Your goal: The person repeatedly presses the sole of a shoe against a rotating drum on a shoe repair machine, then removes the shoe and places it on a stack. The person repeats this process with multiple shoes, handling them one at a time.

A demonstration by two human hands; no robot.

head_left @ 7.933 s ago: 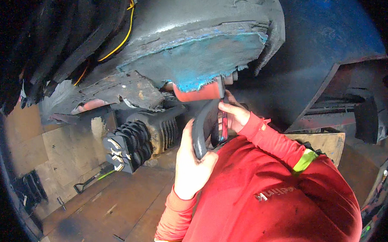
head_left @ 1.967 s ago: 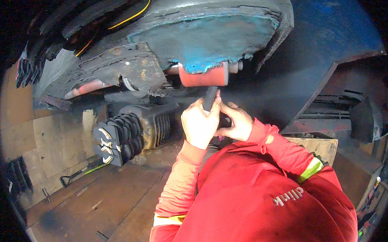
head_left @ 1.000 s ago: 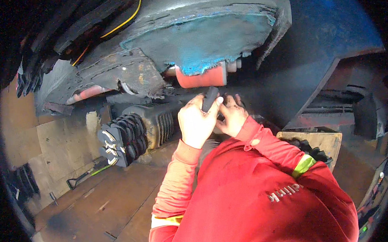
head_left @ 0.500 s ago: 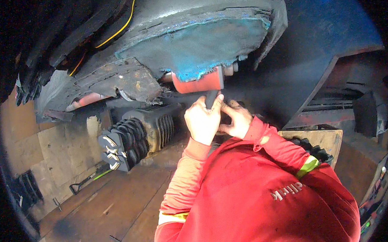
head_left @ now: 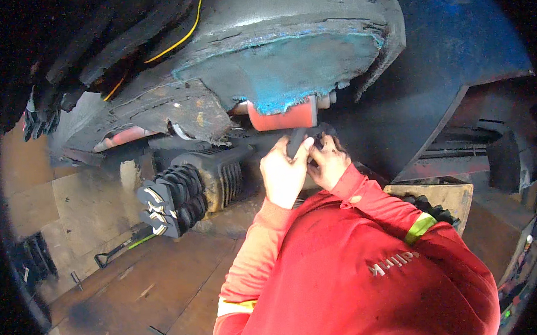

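Your left grip (head_left: pixel 284 174) is closed with thumb and fingers on a dark block-like piece (head_left: pixel 295 142), which is just under the red roller (head_left: pixel 283 117). Your right grip (head_left: pixel 329 165) is curled beside it, near its far side; I cannot tell if it is clamped on this same piece or only rests there. I also cannot tell if the piece touches the roller.

In my judgement, your fingertips are the first danger: they are near the roller, so if it is turning and the piece slips, it could scrape your skin. A weak hold by the right grip could let the piece twist. The frayed turquoise cloth (head_left: pixel 288 65) hangs over the roller, and a loose thread might be caught by it.

Now I count: two hands, one visible dark piece between them, one red roller in front of you, and one more reddish cylinder (head_left: pixel 126 136) at the left. There is one turquoise cloth, one finned casing (head_left: pixel 224 175), and one wooden box (head_left: pixel 460 200). The stacked dark pieces (head_left: pixel 183 192) overlap too much to be counted.
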